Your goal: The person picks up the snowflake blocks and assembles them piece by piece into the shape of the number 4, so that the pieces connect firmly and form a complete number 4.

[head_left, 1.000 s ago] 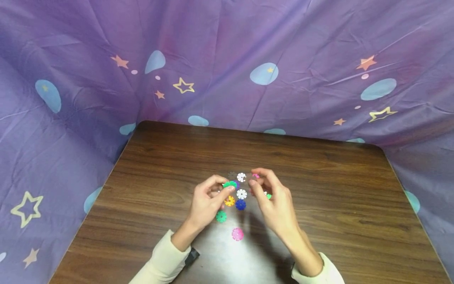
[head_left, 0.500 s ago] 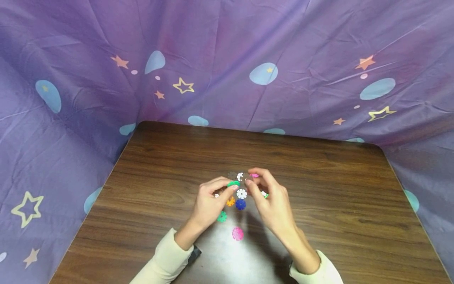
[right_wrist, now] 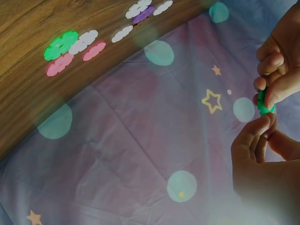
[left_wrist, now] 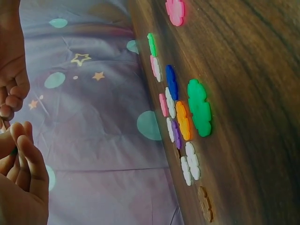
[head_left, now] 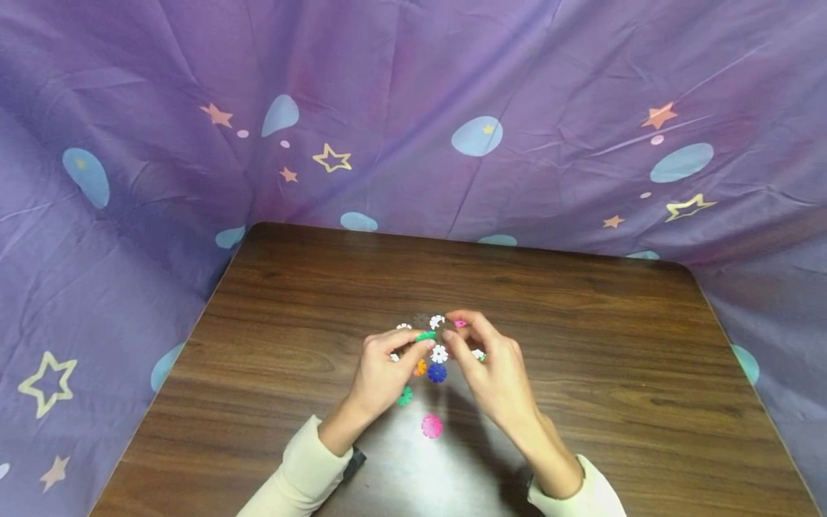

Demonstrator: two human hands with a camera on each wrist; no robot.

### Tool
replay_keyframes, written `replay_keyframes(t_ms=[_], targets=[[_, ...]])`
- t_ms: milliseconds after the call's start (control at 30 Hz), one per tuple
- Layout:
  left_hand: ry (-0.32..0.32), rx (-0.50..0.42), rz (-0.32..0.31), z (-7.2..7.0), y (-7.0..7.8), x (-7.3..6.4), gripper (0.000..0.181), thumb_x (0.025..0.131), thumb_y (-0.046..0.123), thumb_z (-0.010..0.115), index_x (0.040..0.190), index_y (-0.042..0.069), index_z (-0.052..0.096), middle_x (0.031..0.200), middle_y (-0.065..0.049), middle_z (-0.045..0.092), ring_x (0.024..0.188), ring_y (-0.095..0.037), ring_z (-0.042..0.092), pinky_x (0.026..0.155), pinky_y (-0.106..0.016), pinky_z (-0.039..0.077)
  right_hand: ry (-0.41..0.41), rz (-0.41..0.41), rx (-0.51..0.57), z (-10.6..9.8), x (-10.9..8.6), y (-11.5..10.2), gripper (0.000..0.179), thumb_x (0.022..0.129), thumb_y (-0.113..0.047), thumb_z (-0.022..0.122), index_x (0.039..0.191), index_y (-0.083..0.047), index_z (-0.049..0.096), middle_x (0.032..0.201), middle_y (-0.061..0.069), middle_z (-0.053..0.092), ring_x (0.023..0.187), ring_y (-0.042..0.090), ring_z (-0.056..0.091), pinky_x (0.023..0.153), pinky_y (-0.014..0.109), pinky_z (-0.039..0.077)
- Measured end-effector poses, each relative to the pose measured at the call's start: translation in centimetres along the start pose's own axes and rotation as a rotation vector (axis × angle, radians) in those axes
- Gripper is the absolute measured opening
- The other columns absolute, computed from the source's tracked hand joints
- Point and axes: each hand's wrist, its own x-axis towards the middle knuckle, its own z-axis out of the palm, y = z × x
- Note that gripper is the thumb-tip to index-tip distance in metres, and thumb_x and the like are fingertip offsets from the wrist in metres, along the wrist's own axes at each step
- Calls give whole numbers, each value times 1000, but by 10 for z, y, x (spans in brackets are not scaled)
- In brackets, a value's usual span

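My left hand (head_left: 388,370) pinches a green notched plastic disc (head_left: 426,335) between thumb and fingers, above the table. Facing it, my right hand (head_left: 494,366) pinches a dark brown disc (head_left: 442,329) that blends with the wood and partly covers a white disc (head_left: 436,321) behind. The fingertips of both hands are close together. In the right wrist view the green disc (right_wrist: 266,102) stands on edge between the left hand's fingers, right by the right hand (right_wrist: 255,152). The left wrist view shows the left hand (left_wrist: 23,173) mostly hiding what it holds.
On the wooden table (head_left: 291,301) lie several loose discs, among them a blue one (head_left: 437,373), an orange one (head_left: 421,368), another green one (head_left: 404,396) and a pink one (head_left: 432,426) nearest the person. A purple patterned curtain (head_left: 400,86) stands behind the table.
The two hands have come closer together, the right moving left and the left slightly right. The green disc has tilted from facing up to nearly edge-on.
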Motion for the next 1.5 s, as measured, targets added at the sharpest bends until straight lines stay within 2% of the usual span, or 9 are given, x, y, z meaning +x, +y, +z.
replay_keyframes(t_ms=[167, 333, 500, 700, 900, 1067, 1333, 1500], targets=[[-16, 18, -15, -1, 1, -1, 9, 89, 4, 79, 96, 0, 80, 71, -9, 74, 51, -9, 63, 52, -24, 56, -8, -10, -39, 0, 0, -1, 21, 99, -16, 70, 120, -14, 69, 77, -10, 71, 72, 0, 64, 71, 30, 57], [-14, 26, 6, -1, 2, -1, 9, 90, 5, 78, 96, -1, 79, 67, -8, 71, 49, -9, 62, 47, -22, 53, -9, -10, -33, 0, 0, -2, 22, 99, -16, 69, 121, -12, 69, 79, -8, 74, 75, 2, 67, 70, 28, 60], [5, 38, 19, -1, 3, -1, 7, 90, 5, 78, 95, 0, 79, 63, -7, 69, 48, -8, 60, 45, -19, 51, -15, -11, -10, 1, 1, -4, 22, 99, -15, 69, 120, -9, 69, 81, -4, 76, 77, 8, 71, 68, 23, 62], [26, 61, 23, -1, 5, -5, 6, 90, 6, 78, 93, 2, 80, 60, -4, 68, 48, -7, 59, 43, -19, 48, -22, -17, 5, 3, -2, -7, 21, 99, -12, 68, 119, -6, 68, 81, -2, 77, 78, 11, 73, 71, 23, 63], [65, 89, 36, -8, 7, -13, 2, 88, 4, 78, 90, 2, 79, 58, -2, 66, 46, -8, 59, 43, -16, 45, -55, -4, 53, 10, -5, -11, 18, 99, -10, 68, 117, -6, 67, 82, -1, 77, 78, 8, 72, 73, 22, 63], [78, 108, 50, -13, 9, -15, 3, 87, 0, 79, 89, 2, 79, 58, -2, 67, 45, -11, 61, 44, -15, 46, -73, -1, 76, 14, -5, -12, 18, 100, -11, 67, 117, -6, 67, 85, 0, 78, 80, 10, 73, 73, 22, 63], [21, 61, 63, -2, 7, -5, 4, 91, 1, 75, 92, -2, 77, 61, -10, 68, 46, -16, 63, 45, -15, 49, -44, -8, 22, 5, 0, -6, 17, 99, -11, 68, 116, -6, 68, 82, -3, 78, 76, 8, 72, 71, 28, 62], [-10, 92, 116, 1, 5, 0, 2, 89, -2, 76, 91, -2, 77, 61, -11, 67, 47, -12, 62, 47, -11, 49, -73, 57, 89, 1, 2, 0, 16, 99, -9, 67, 115, -4, 69, 85, 3, 79, 74, 10, 72, 71, 26, 61]])
